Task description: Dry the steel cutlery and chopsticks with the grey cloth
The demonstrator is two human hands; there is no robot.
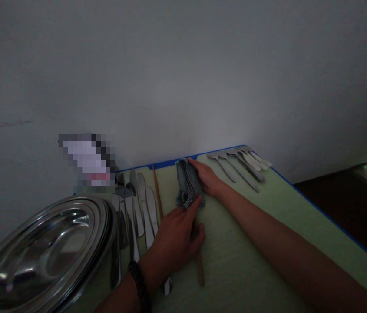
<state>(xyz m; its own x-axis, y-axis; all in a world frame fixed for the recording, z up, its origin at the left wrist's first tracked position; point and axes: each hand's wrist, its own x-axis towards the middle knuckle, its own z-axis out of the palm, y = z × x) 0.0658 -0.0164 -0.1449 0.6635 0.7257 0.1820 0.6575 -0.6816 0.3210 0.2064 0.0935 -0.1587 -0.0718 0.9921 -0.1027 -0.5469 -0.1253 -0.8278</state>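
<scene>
My right hand (206, 177) is closed round a bunched blue-and-white checked cloth (188, 184) near the far edge of the green table (268, 226). My left hand (175, 241) grips a wooden chopstick (200, 271) whose upper part runs into the cloth; its lower end sticks out below the hand. A dark bead bracelet (139, 284) is on my left wrist.
Several knives and a second chopstick (157, 191) lie left of my hands. A row of spoons (240, 165) lies at the far right corner. A stack of steel trays (46, 256) stands at the near left. A white wall rises behind the blue-edged table.
</scene>
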